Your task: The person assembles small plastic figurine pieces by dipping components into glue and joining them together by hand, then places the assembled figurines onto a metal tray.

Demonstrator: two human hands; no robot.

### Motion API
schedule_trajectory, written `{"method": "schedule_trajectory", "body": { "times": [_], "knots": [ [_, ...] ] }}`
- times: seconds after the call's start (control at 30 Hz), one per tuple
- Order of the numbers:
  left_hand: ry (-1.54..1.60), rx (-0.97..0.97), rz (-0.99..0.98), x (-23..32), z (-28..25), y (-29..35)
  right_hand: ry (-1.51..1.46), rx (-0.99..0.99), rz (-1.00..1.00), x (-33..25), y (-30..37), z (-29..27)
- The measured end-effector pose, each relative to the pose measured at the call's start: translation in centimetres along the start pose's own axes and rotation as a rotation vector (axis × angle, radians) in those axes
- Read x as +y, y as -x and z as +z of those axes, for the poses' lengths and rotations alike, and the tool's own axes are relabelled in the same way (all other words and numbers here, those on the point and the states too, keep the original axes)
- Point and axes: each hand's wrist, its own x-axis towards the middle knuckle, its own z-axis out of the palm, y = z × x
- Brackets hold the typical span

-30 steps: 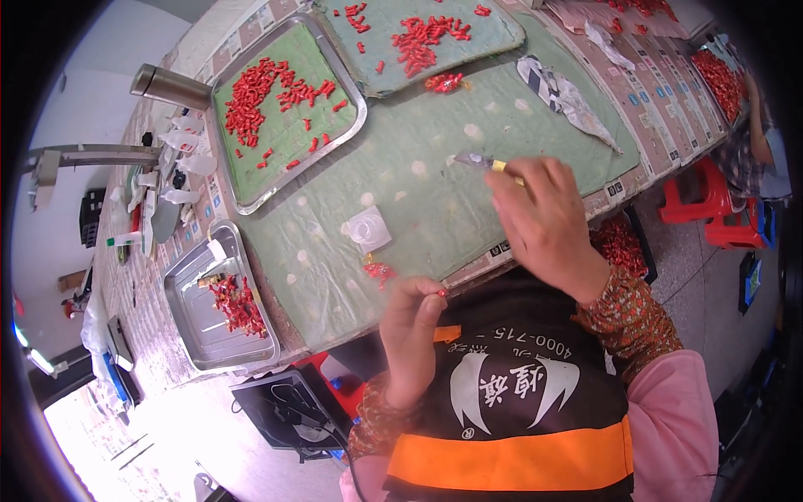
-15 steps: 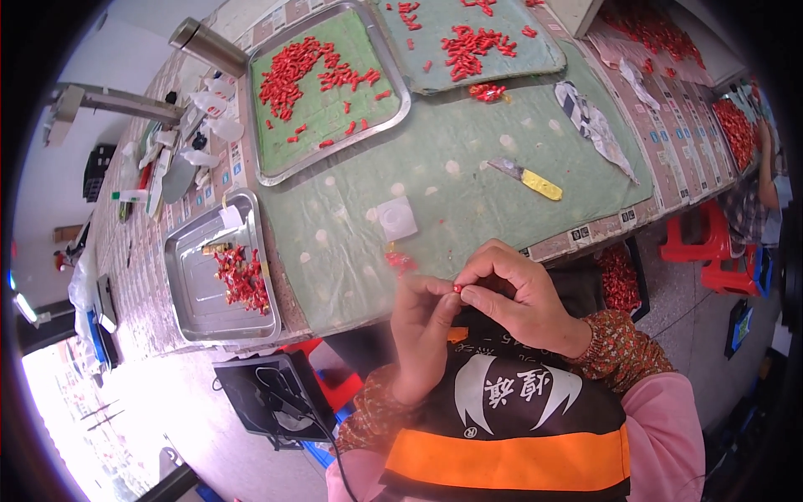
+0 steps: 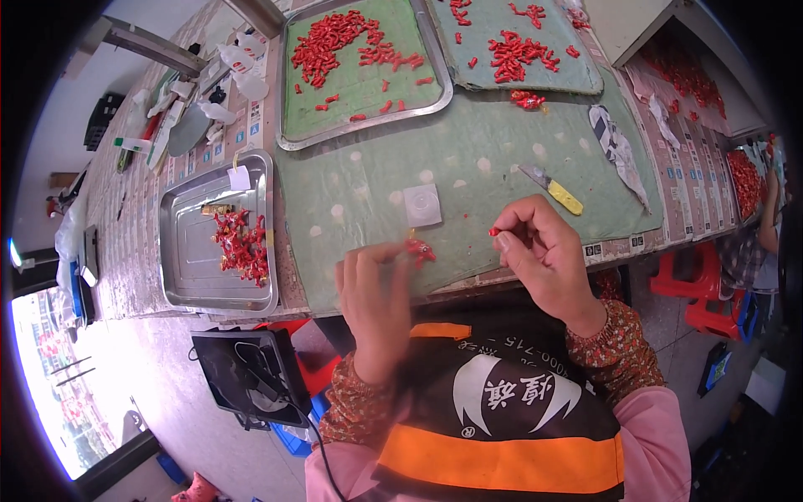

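Observation:
My right hand [image 3: 544,258] is closed in a pinch over the front edge of the green mat, with a small red piece [image 3: 495,232] at the thumb and fingertips. My left hand [image 3: 372,289], smeared by motion, is apart from it at the table's front edge; whether it holds anything does not show. Close to its fingertips lies a small red and gold piece [image 3: 421,250] on the mat. Just beyond that is a square white pad [image 3: 422,206]. A yellow-handled knife [image 3: 564,199] rests farther right, blade toward the left.
A metal tray [image 3: 171,251] with red and gold pieces stands at left. Behind it, a green-lined tray [image 3: 368,132] and another lined tray [image 3: 468,75] carry many red pieces. A crumpled cloth [image 3: 617,155] lies right. Red stools [image 3: 687,280] and a co-worker's arm [image 3: 768,209] are at far right.
My hands, together at the small red piece before, have parted. The left moved left toward the piece on the mat; the right keeps its pinch. The whole view has shifted.

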Motion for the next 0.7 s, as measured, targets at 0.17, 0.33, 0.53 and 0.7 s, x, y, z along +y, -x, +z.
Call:
{"method": "schedule_trajectory", "body": {
  "times": [0.17,0.33,0.53,0.7],
  "knots": [
    [-0.263,-0.009,0.19,0.3,0.4,-0.5,0.174,0.003,-0.155,-0.1,-2.2,1.0],
    [-0.195,-0.013,0.177,0.0,0.7,-0.6,0.629,-0.03,-0.553,0.3,-4.3,1.7],
    [-0.148,-0.016,0.184,-0.5,0.6,-0.3,0.885,-0.05,-0.738,0.7,-5.6,3.0],
    [-0.122,-0.011,0.186,-0.8,0.6,-0.2,0.987,-0.085,-0.803,1.2,-6.3,3.2]
  ]
}}
